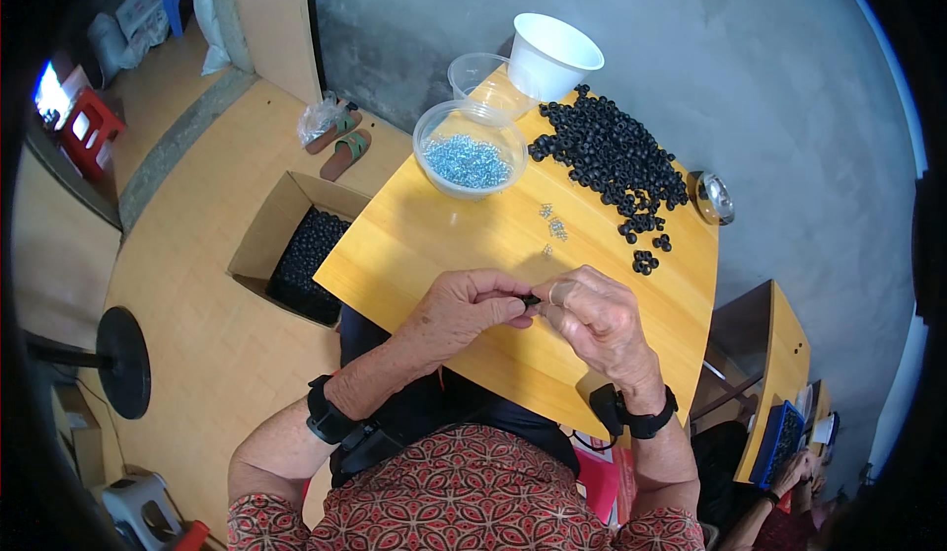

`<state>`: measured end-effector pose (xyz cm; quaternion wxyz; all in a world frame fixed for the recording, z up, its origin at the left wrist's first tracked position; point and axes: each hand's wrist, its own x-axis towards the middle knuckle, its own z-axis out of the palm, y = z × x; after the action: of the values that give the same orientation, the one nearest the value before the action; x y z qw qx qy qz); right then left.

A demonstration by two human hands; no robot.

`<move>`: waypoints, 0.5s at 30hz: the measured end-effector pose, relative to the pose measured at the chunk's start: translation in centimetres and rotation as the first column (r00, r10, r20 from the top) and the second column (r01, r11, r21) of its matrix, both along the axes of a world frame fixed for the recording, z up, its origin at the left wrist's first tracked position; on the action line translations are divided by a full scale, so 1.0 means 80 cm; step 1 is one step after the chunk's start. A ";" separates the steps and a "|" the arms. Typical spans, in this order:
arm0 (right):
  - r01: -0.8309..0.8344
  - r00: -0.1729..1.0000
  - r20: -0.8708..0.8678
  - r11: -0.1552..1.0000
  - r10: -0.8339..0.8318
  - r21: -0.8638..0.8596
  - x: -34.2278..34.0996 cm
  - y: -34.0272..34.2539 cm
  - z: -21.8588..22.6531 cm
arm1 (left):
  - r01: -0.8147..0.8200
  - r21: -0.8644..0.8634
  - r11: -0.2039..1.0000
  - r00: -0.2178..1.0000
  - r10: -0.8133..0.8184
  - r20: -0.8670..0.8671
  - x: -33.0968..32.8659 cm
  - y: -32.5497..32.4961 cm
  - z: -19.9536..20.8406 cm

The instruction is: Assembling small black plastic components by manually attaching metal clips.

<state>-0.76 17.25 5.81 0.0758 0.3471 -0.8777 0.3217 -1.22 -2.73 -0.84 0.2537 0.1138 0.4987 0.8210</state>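
Over the front part of the yellow wooden table (pixel 395 245), my two hands meet. My left hand (pixel 459 309) pinches a small black round part (pixel 530 300) between thumb and forefinger. My right hand (pixel 597 319) is closed against the same part from the other side; whatever else its fingertips hold is too small to make out. Beyond my hands lie a few tiny silvery pieces (pixel 557 228). A clear round tub (pixel 426 161) holds many small bluish metal pieces (pixel 464 161). Black round parts like the held one form a large pile (pixel 612 146) at the far right.
A white bucket (pixel 557 53) and another clear tub (pixel 473 70) stand at the back. A shiny metal bowl (pixel 712 199) sits by the right edge. On the floor are a cardboard box (pixel 261 230) of black parts and green sandals (pixel 345 151). Another person's hands (pixel 794 472) work at lower right.
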 end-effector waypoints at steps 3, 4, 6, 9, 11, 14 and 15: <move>0.050 0.999 0.018 0.997 -0.049 -0.060 0.002 -0.001 0.000 | -0.007 0.042 0.999 1.000 0.008 -0.014 -0.001 0.001 -0.002; 0.080 0.996 0.055 0.993 -0.076 -0.085 0.002 0.001 -0.001 | -0.011 0.044 0.999 1.000 0.011 -0.014 -0.001 0.001 -0.001; 0.110 0.991 0.092 0.988 -0.100 -0.106 0.004 0.002 -0.004 | -0.013 -0.018 1.000 0.998 0.012 -0.057 0.000 0.002 0.001; 0.192 0.971 0.175 0.965 -0.161 -0.178 0.006 0.003 -0.006 | -0.025 -0.034 0.999 0.998 0.023 -0.063 0.002 0.004 0.003; 0.200 0.972 0.158 0.968 -0.176 -0.152 0.006 0.005 -0.006 | -0.031 -0.034 0.999 0.997 0.029 -0.074 0.002 0.004 0.002; 0.206 0.972 0.145 0.969 -0.186 -0.137 0.007 0.003 -0.006 | -0.045 -0.034 0.998 0.995 0.042 -0.089 0.003 0.005 -0.001; 0.205 0.972 0.146 0.970 -0.185 -0.135 0.007 0.002 -0.006 | -0.050 -0.036 0.998 0.995 0.047 -0.093 0.003 0.006 -0.002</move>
<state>-0.23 17.38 5.35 0.0744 0.2304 -0.8842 0.3995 -0.96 -2.28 -0.98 0.2126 0.1343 0.5280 0.8112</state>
